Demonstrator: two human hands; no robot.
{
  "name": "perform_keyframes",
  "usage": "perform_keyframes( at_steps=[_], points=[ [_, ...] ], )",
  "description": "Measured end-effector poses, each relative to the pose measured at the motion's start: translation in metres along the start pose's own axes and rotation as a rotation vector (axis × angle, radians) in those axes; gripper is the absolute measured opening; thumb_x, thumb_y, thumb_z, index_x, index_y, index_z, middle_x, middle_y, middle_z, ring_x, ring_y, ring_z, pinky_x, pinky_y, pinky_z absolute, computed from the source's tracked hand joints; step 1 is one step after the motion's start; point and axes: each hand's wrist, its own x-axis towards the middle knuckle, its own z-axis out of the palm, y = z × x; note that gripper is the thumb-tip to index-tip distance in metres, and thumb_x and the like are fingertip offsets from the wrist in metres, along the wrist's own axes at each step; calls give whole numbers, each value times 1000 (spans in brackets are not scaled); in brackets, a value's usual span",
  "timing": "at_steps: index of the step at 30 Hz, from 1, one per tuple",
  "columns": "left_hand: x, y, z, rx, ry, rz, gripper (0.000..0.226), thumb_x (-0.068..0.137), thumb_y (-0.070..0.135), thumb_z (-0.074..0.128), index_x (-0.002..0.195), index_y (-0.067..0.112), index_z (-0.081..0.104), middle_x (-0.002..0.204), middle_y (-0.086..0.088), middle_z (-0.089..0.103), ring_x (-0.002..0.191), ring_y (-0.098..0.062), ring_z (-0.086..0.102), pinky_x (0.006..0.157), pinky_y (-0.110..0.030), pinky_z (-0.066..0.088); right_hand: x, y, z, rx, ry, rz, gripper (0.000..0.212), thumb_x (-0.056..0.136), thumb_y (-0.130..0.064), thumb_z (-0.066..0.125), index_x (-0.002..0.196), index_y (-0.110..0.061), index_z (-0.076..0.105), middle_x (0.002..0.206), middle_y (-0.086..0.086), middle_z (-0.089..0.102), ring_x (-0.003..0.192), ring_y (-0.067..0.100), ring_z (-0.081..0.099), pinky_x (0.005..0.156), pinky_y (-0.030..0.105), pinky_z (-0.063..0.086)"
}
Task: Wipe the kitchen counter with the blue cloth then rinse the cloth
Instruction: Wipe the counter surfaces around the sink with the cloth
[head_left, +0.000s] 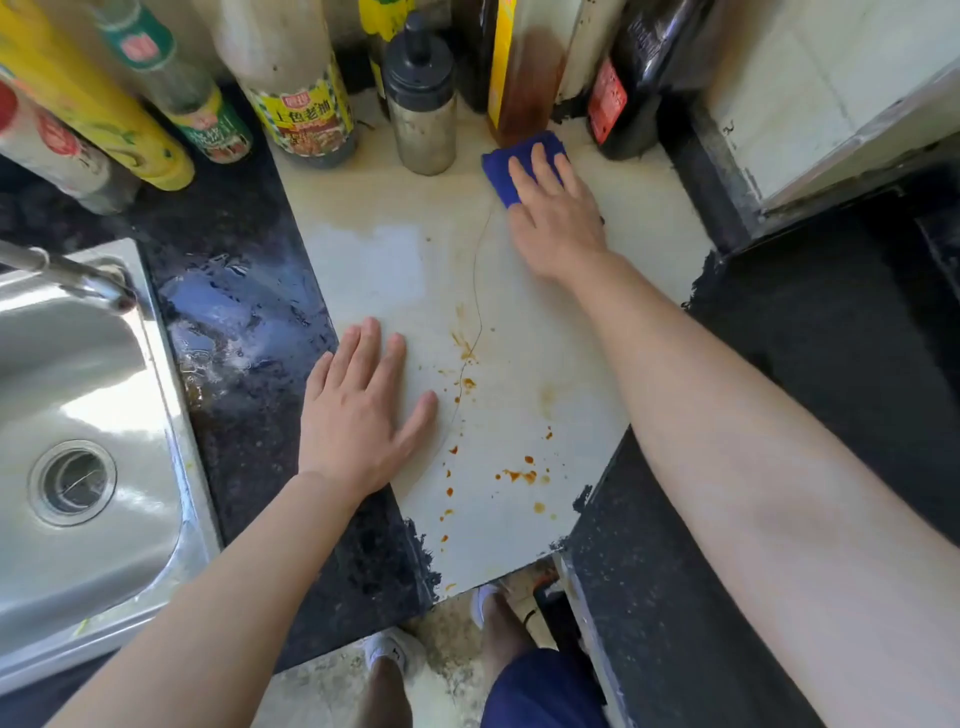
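A folded blue cloth (506, 169) lies flat on the pale counter tile (395, 260), far back near the bottles. My right hand (553, 218) presses down on the cloth with fingers spread over it. My left hand (358, 410) rests flat on the tile's near left part, fingers apart, holding nothing. Orange-brown sauce spots (519, 475) and streaks (465, 348) dot the tile between the hands and toward its front edge. A thin crack line runs down the tile.
Sauce and oil bottles (301, 88) and a capped metal shaker (421, 104) crowd the back. A steel sink (78, 415) with a tap (78, 275) sits left. Wet dark granite (244, 322) lies between sink and tile. A black stove top (831, 364) is on the right.
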Motion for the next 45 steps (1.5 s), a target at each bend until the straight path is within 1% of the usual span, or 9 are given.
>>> perform_keyframes(
  at_steps=[7, 13, 19, 25, 29, 34, 38, 42, 45],
  points=[
    [1, -1, -2, -32, 14, -1, 73, 94, 66, 28, 153, 24, 32, 165, -5, 19, 153, -22, 14, 122, -44, 14, -95, -27, 29, 0, -80, -272, 60, 103, -52, 27, 158, -28, 21, 167, 1, 10, 148, 25, 14, 117, 41, 18],
    [1, -3, -4, -37, -4, 23, 74, 94, 66, 26, 155, 24, 29, 166, -5, 16, 154, -21, 11, 122, -43, 12, -124, 55, 11, -162, -58, -169, 61, 100, -60, 24, 153, -31, 35, 146, 8, 38, 125, 30, 40, 105, 43, 28],
    [1, -10, -10, -64, -15, 77, 73, 95, 66, 26, 154, 23, 33, 165, -4, 19, 153, -20, 13, 121, -41, 13, -73, -9, 27, -89, 19, -108, 69, 104, -55, 25, 158, -12, 19, 166, 14, 6, 154, 28, 4, 123, 43, 5],
    [-28, -48, -14, -41, 135, -33, 60, 97, 58, 36, 134, 16, 59, 154, -9, 43, 147, -27, 31, 115, -46, 26, -68, -134, 64, 57, 20, -259, 76, 100, -58, 31, 157, -8, 19, 167, 11, 8, 154, 25, 3, 125, 42, 1],
    [-45, -87, -18, 5, 140, -151, 60, 96, 56, 35, 135, 17, 58, 155, -10, 41, 145, -30, 33, 115, -48, 27, -99, -100, 68, 33, -21, -342, 79, 97, -64, 30, 158, -14, 19, 167, 6, 6, 154, 22, 3, 125, 43, 4],
    [-47, -106, -19, 26, -21, -161, 70, 93, 68, 30, 150, 29, 39, 163, -1, 25, 152, -22, 19, 120, -46, 23, -69, -33, 42, -49, 68, -35, 80, 99, -65, 24, 159, -13, 12, 167, 8, 4, 154, 23, 1, 124, 41, -1],
    [-45, -107, -20, 4, -37, -153, 68, 94, 66, 39, 152, 29, 37, 165, -1, 21, 153, -21, 15, 120, -46, 23, -32, -87, 39, 43, 132, 197, 81, 100, -59, 25, 158, -4, 12, 166, 18, 7, 153, 32, 3, 124, 46, 4],
    [-47, -108, -18, -13, -2, -160, 72, 90, 68, 35, 150, 29, 42, 163, -3, 26, 151, -23, 21, 117, -47, 27, -75, -153, 66, 54, 80, -89, 81, 97, -59, 32, 157, -6, 19, 165, 19, 11, 153, 34, 6, 124, 48, 4],
    [-47, -105, -17, -30, 16, -174, 75, 87, 69, 35, 148, 27, 44, 162, -4, 29, 150, -24, 23, 116, -49, 28, -136, -134, 79, -4, 1, -265, 80, 98, -62, 33, 158, -11, 18, 167, 12, 7, 154, 26, 3, 125, 44, 0]
  ],
)
